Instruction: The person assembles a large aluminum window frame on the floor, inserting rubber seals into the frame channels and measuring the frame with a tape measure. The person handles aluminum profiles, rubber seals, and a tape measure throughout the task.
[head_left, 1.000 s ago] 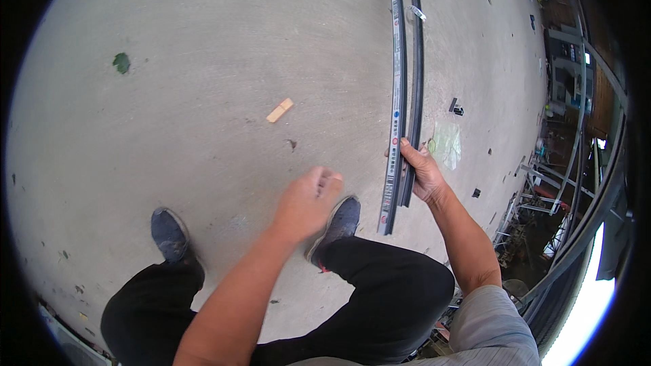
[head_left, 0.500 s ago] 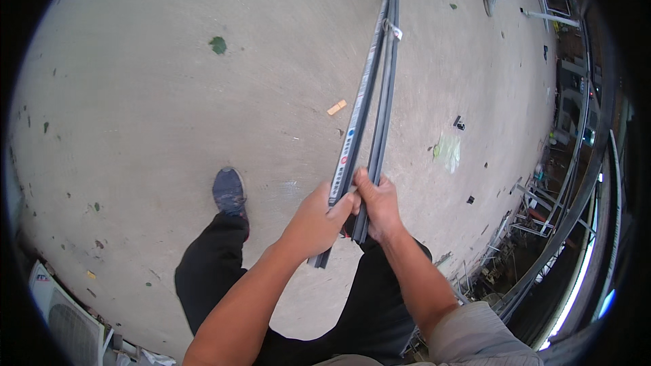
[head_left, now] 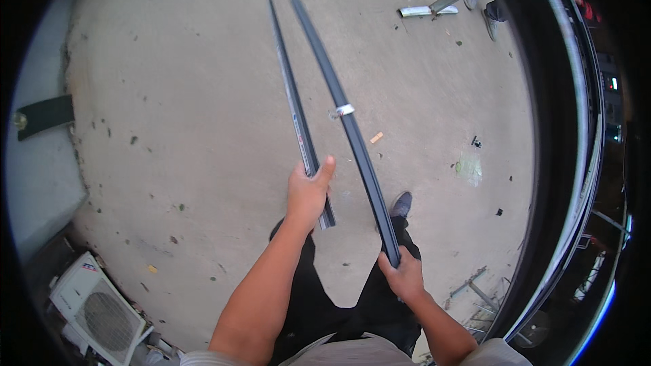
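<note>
My left hand (head_left: 308, 193) is closed around a long, dark grey profile strip (head_left: 293, 102) near its lower end. A pale printed label runs along that strip's side. To the right, my right hand (head_left: 403, 272) grips the near end of a second dark profile strip (head_left: 363, 163). A white tie or tape (head_left: 345, 110) is wrapped around this second strip about halfway along. Both strips point away from me over the floor, side by side and apart, with a wedge-shaped gap between them.
An outdoor air-conditioner unit (head_left: 102, 308) stands at the lower left. Long dark bars (head_left: 573, 81) line the right side. A metal post with a flat foot (head_left: 434, 10) and another person's shoes (head_left: 489, 25) are at the far right. Small scraps and leaves lie on the concrete floor (head_left: 190, 95).
My hands, close together before, have moved apart, and the strips have separated. Both strips have swung over to the left. The right hand now holds its strip at the near end.
</note>
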A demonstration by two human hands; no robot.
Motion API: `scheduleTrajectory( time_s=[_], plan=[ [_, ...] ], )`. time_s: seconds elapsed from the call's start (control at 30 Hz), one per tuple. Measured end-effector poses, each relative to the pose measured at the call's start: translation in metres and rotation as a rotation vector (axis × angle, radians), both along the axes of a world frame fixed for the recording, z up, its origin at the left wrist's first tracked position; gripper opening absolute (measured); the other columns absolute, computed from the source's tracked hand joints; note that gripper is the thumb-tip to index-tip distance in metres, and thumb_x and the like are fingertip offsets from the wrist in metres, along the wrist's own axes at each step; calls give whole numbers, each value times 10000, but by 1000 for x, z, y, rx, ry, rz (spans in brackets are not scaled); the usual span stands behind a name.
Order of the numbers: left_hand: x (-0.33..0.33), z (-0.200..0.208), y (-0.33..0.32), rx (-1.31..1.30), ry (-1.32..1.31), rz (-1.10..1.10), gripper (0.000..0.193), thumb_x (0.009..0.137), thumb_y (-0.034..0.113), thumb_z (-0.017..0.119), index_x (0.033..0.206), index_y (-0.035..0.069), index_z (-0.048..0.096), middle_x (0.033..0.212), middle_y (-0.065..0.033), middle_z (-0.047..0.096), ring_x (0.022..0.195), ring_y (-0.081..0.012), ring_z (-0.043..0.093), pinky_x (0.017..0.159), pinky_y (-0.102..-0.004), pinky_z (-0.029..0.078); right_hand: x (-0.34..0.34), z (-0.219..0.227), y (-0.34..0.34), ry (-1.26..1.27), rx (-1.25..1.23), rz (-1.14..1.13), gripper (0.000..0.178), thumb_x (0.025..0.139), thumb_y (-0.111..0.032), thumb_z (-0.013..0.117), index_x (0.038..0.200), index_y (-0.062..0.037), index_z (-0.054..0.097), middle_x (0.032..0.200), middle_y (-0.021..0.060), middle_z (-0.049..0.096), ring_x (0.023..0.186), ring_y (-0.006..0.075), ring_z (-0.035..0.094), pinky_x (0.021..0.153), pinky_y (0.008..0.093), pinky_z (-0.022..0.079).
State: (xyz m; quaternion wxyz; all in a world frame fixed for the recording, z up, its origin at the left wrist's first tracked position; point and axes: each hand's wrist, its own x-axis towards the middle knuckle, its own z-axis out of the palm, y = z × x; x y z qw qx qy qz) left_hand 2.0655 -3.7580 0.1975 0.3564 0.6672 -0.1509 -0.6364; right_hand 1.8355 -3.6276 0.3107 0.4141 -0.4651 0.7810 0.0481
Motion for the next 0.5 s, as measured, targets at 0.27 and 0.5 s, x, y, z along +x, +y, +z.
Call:
scheduleTrajectory(
  time_s=[0.27,0.5],
  plan=[
    [67,66,-15,56,221,268,494,1011,571,753,983,89,649,800,7,579,589,-103,513,520,-259,445,-12,122,61,21,-80,309,360,1002,-418,738,999,-73,634,832,203,743,779,438,739,714,556,591],
    [70,139,17,80,230,324,323,1069,350,742,953,76,616,745,-11,569,588,-135,553,515,-298,468,-20,172,105,83,-219,417,340,1002,-379,724,1015,-68,588,893,170,744,759,402,746,683,528,596]
  ],
)
